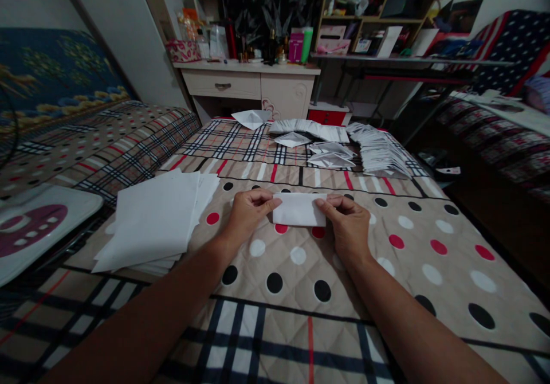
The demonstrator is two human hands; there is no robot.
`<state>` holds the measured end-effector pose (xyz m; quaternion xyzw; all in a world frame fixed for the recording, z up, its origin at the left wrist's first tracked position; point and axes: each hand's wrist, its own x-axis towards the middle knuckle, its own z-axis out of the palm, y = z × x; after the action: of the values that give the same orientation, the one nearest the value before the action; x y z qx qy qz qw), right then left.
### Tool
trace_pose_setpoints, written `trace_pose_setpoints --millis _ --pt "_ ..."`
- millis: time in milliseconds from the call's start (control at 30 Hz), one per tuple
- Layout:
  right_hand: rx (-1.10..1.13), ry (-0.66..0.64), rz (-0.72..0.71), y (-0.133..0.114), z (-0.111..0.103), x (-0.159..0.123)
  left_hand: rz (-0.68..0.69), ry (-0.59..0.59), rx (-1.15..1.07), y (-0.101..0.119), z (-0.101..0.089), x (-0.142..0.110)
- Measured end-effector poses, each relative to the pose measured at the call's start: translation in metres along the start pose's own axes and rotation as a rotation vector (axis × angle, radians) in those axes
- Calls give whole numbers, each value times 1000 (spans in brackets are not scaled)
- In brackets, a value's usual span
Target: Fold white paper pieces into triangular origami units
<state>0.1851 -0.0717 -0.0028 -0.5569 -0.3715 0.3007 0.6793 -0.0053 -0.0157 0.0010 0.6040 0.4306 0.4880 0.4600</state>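
Between my two hands is a small folded sheet of white paper [299, 210], a flat rectangle held just over the dotted bedspread. My left hand [252, 211] pinches its left end, thumb on top and fingers behind. The right end is pinched the same way by my right hand [347, 218]. To the left of my left arm lies a loose stack of white paper sheets [152, 215], its edges uneven. Beyond my hands rest several folded paper boats [330, 155], with another larger paper boat [251, 119] farther back.
A long row of packed folded papers [380, 152] curves across the far right of the bedspread [296, 281]. A white board with a purple print [38, 223] stands at the left edge. Behind the bed are a white dresser [240, 86] and a desk [412, 60].
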Motion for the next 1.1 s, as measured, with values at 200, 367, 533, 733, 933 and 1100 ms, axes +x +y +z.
trace_pose_setpoints --millis 200,367,533,733,933,1100 --pt "-23 21 1 -1 0 -1 34 -31 22 1 -2 0" --pt "-25 33 27 -1 0 -1 76 -27 42 4 -2 -1" --pt "-22 37 40 -1 1 0 77 25 26 3 -1 -1" --pt "-17 31 54 0 2 -1 48 62 2 3 0 -2" --pt "-6 32 37 -2 2 -2 105 86 24 3 0 -3" --pt "-19 28 14 -3 2 -3 92 64 26 2 1 -4"
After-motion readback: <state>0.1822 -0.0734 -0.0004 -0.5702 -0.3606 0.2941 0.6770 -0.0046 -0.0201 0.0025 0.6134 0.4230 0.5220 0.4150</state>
